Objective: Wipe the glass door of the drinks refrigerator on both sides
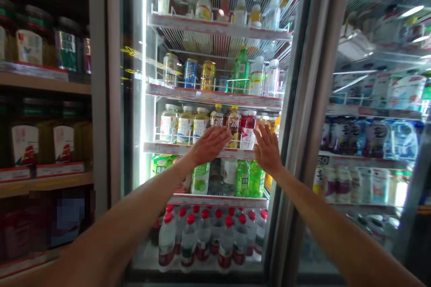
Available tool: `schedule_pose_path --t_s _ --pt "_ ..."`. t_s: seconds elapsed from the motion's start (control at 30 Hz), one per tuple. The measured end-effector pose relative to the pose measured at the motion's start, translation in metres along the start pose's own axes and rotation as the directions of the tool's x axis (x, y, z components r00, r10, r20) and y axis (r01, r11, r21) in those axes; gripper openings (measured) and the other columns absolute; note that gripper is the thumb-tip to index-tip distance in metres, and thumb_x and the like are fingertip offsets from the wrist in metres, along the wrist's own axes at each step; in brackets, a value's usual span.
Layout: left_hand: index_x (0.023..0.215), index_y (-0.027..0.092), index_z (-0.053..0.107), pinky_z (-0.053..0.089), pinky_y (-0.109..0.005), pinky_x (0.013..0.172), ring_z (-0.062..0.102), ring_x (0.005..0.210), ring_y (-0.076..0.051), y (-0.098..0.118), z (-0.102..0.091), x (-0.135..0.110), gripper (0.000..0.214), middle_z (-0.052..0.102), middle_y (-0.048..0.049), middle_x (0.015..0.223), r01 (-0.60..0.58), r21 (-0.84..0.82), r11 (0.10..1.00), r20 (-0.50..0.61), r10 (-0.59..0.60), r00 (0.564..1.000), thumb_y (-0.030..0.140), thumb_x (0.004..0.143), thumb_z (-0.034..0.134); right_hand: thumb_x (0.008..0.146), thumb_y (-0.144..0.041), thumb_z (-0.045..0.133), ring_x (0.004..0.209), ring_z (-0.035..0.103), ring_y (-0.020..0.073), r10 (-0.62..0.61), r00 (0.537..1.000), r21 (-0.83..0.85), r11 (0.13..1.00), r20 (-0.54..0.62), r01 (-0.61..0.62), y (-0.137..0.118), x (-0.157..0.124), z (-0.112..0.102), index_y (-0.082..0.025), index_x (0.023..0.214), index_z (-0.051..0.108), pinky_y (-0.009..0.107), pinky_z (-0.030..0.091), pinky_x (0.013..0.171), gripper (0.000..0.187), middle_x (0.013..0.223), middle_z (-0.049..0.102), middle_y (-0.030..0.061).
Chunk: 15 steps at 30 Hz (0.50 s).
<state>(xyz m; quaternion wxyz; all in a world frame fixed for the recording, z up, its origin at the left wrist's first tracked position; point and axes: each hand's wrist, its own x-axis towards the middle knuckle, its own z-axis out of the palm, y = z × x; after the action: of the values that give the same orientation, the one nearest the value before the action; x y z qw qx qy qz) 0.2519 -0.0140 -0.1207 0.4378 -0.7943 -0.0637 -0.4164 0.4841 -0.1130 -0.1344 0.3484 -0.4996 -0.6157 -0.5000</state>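
The left hand is flat, with its fingers straight and side by side, and has hold of nothing. Its fingers point to the right and a bit up. The right hand has straight fingers, spread a little, which point up and a bit left. It has hold of nothing too. I cannot tell if either hand touches anything, as the view is soft there.

The red bottle is in the gap between the two hands. The brown bottle is just past the left fingertips, and one more brown one is partly behind that hand. These bottles stand upright, long way up and down, caps at the top. The caps on the brown ones are yellow. The brown bottle has the big sign 冰 on it, and the red bottle has a pink and white label.

Pale bottles with white caps stand to the left on the same shelf. One shelf down are green bottles and a green box. One shelf up are a blue can and a gold can. Red-capped bottles fill the bottom.

Far left, a green can says SODA. Off to the right, a small tag says 50.
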Motion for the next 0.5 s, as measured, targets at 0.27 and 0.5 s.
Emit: schedule_pose_path --t_s 0.27,0.5 --pt "0.133 0.02 0.041 0.021 -0.042 0.114 0.031 0.135 -0.02 0.005 0.002 0.02 0.045 0.047 -0.0046 0.138 -0.133 -0.008 0.991 0.046 0.133 0.99 0.02 0.088 0.04 0.088 -0.022 0.035 0.139 0.021 0.0252 0.081 0.997 -0.076 0.994 0.001 -0.081 0.022 -0.006 -0.013 -0.021 0.14 0.03 0.054 0.024 0.108 0.053 0.148 0.031 0.0115" --pt "0.135 0.014 0.038 0.021 -0.049 0.113 0.022 0.138 -0.025 -0.016 0.002 0.05 0.048 0.042 -0.0111 0.14 0.365 -0.009 0.931 -0.241 -0.356 0.903 0.022 0.087 0.039 0.087 -0.019 0.036 0.138 0.025 0.0242 -0.008 0.999 -0.013 1.0 0.053 0.008 0.022 -0.016 -0.023 -0.026 0.143 0.024 0.051 0.027 0.108 0.058 0.147 0.033 0.0086"
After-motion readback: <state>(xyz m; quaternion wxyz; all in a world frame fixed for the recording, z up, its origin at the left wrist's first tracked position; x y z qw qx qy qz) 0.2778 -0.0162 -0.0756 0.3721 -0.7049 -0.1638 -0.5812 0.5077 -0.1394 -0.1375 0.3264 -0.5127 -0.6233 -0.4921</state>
